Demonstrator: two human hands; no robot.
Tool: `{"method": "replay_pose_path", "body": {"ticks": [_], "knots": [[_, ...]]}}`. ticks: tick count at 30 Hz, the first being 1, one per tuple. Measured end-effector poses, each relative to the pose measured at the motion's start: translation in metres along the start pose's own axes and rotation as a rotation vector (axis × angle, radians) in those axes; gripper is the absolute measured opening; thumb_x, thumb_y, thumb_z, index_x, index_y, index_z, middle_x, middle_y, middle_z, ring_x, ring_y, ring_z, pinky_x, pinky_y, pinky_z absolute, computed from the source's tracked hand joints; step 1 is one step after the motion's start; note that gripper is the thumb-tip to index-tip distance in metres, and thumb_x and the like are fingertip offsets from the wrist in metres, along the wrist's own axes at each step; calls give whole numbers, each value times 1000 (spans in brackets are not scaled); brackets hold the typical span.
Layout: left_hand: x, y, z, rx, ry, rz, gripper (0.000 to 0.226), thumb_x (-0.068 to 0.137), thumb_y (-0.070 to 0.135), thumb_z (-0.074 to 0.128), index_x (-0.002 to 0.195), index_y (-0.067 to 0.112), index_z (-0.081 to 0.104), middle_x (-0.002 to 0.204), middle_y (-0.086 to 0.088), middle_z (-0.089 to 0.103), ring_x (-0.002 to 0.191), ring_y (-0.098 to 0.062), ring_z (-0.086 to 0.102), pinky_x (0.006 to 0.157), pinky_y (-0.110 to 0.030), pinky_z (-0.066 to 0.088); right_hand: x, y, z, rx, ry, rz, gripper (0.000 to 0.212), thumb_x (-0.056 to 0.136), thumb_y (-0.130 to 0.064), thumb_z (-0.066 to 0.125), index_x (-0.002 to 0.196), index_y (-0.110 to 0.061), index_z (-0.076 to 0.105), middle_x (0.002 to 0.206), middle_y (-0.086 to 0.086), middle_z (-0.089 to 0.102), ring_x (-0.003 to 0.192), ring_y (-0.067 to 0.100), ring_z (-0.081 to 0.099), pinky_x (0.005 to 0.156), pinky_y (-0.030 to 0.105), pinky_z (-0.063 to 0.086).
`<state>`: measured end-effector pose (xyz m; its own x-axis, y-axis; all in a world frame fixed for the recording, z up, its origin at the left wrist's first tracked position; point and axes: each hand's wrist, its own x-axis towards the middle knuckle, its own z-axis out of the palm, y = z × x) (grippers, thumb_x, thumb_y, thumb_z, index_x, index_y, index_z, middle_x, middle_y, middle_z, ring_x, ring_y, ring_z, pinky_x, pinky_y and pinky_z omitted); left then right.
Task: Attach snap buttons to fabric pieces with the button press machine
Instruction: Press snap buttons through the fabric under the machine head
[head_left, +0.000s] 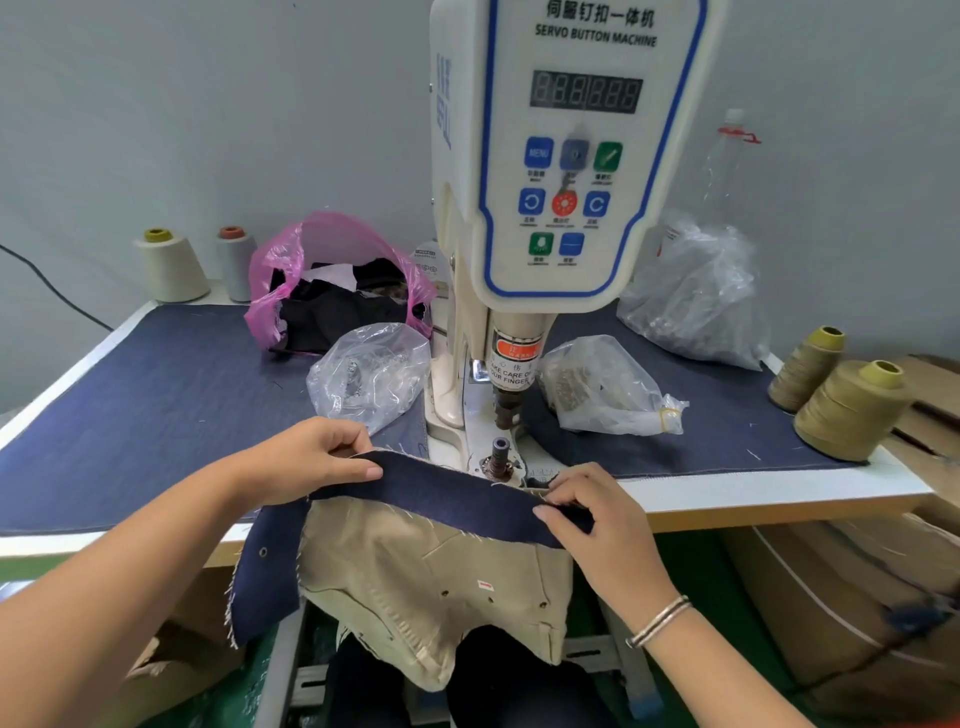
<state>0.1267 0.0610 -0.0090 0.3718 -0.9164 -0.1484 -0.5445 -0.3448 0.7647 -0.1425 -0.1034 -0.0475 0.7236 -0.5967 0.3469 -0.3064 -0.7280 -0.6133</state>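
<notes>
- While the blue strip (447, 493) lies stretched just in front of the press (566, 156), the left hand (306, 457) pinches its left end.
- The right hand (597, 514) pinches its right end.
- Tan cloth (431, 587) hangs under the strip, off the worktop (779, 493) edge.

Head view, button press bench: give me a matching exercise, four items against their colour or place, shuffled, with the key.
Items:
1. fabric strip
2. plastic bag behind the left hand
3. two olive thread cones
4. bracelet

Descriptions:
A. pink
B. on the right hand's wrist
C. navy, pinched at both ends
D. right end of the table

Pairs: 1-C, 2-A, 3-D, 4-B
</notes>
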Motion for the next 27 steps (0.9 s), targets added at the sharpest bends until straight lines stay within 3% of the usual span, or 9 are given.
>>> {"method": "replay_pose_path", "body": {"ticks": [4,7,11,16,18,21,23,24,27], "knots": [[-3,-2,0,-43,9,-8,27,86,14,70,65,18,53,50,11,47,48,0,38,49,-9,32,5,1,1,40,-9,7,15,81,-24,71,89,-21,59,85,-13,55,82,3,53,73,14,42],[-4,-3,-2,-57,7,-18,27,85,13,70,64,20,55,51,10,49,48,0,40,48,-10,32,8,5,3,-55,-92,-24,16,83,-36,66,90,-25,56,79,-20,49,78,3,49,76,23,43],[-4,-5,-5,-67,2,-21,22,85,10,70,68,14,57,53,9,50,50,-1,41,50,-12,34,9,11,-1,-68,-128,-41,20,82,-40,67,97,-31,57,75,-22,45,78,-1,45,77,20,38],[-5,-10,-7,-146,31,-11,14,82,4,71,77,9,59,60,9,58,57,-2,48,56,-12,39,12,20,-10,-114,-243,-80,9,86,-37,63,86,-30,57,76,-25,48,82,-4,43,80,25,30],[-6,-10,-8,-192,8,-10,13,81,1,70,88,7,61,74,5,64,69,-8,55,68,-16,44,18,19,-15,-126,-326,-54,13,87,-38,63,76,-34,55,75,-22,50,81,-6,41,78,24,26],[-8,-11,-14,-185,-25,-45,20,83,3,69,101,10,67,93,-3,69,83,-11,60,82,-24,46,31,14,-26,159,-391,105,14,84,-31,67,72,-33,61,83,-7,55,79,-4,48,77,18,34],[-11,-13,-18,-154,-55,-100,3,85,9,69,86,12,69,76,4,68,68,-6,59,65,-14,45,42,6,-31,395,-424,147,8,86,-21,65,78,-19,65,84,7,60,78,3,54,76,22,42],[-11,-15,-19,-141,-60,-114,9,86,12,68,78,11,67,67,5,63,60,-5,55,56,-12,42,47,2,-32,496,-439,164,10,88,-17,63,79,-15,65,78,8,61,73,5,56,72,22,45],[-14,-24,-14,-201,-8,-104,19,87,15,64,72,7,56,61,2,51,55,-7,45,52,-15,37,60,-5,-24,681,-422,254,28,91,-13,59,68,-27,67,61,-7,60,58,2,57,55,17,46]]}}
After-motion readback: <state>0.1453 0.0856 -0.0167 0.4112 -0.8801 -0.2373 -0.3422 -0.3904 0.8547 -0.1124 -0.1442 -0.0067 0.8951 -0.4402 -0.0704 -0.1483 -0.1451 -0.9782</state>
